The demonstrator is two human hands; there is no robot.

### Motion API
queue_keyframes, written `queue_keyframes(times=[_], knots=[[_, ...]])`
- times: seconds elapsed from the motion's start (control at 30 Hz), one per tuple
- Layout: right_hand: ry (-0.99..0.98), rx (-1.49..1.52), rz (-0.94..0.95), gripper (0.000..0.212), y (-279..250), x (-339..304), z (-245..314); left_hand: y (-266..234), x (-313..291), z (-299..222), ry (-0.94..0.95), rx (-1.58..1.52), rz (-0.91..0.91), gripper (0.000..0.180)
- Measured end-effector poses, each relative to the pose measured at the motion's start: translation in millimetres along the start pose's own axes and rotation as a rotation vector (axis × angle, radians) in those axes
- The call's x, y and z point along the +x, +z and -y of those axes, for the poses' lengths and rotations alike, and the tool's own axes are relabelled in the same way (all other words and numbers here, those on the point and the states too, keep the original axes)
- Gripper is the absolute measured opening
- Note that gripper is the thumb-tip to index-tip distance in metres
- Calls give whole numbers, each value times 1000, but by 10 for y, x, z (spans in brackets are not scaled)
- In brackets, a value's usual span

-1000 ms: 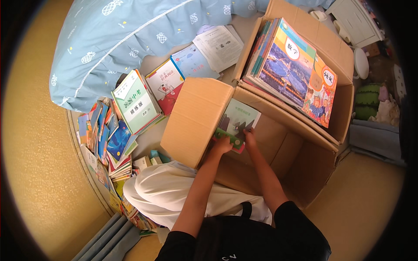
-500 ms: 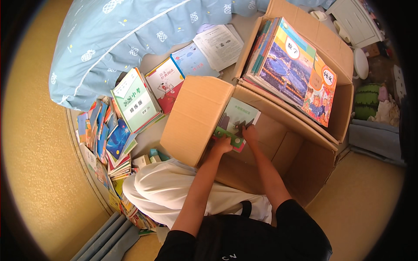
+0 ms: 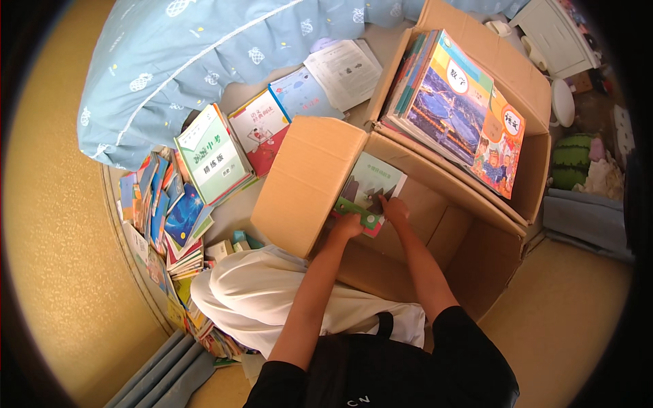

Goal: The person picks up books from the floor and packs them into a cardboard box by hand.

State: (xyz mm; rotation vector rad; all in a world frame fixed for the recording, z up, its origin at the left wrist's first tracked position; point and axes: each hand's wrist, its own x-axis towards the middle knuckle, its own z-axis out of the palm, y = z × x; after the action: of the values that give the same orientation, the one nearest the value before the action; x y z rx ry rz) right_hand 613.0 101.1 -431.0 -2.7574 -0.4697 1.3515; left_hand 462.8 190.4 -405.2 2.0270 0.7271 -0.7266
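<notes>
Inside the near compartment of the cardboard box [image 3: 469, 262], a pale green and grey book [image 3: 374, 178] lies against the left wall, with green and pink at its lower edge. My left hand [image 3: 350, 224] is closed over that lower edge, its fingertips partly hidden. At the book's right edge is my right hand [image 3: 396, 210], closed there with one digit stretched onto the cover. A cardboard flap [image 3: 309, 183] folds out on the left, beside my left forearm.
An adjoining box section holds stacked textbooks [image 3: 452, 95]. Beyond the flap lie a green-and-white book stack [image 3: 214, 160], a red-and-white book [image 3: 262, 129], a blue book [image 3: 306, 92] and printed sheets [image 3: 343, 71]. Loose books [image 3: 183, 214] pile up left, below a blue bedspread [image 3: 197, 61].
My right hand has shifted slightly right and down along the book's edge. My left hand and the book stay nearly in place.
</notes>
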Motion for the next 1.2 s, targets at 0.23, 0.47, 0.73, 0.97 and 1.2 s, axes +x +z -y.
queue_keyframes(times=[0.23,0.47,0.73,0.97,1.2], knots=[[8,-117,-186,55,233,-230,31,-152,-421,-187,41,13,-31,33],[-22,-100,-210,46,400,-539,132,-124,-715,-119,38,25,-70,31],[-132,15,-258,35,545,-804,78,-114,-811,-14,60,5,-99,31],[-182,422,-490,24,768,-597,-142,-202,-849,25,29,-28,-111,29],[-148,622,-541,38,895,-66,-436,-195,-575,34,49,-18,-139,29]])
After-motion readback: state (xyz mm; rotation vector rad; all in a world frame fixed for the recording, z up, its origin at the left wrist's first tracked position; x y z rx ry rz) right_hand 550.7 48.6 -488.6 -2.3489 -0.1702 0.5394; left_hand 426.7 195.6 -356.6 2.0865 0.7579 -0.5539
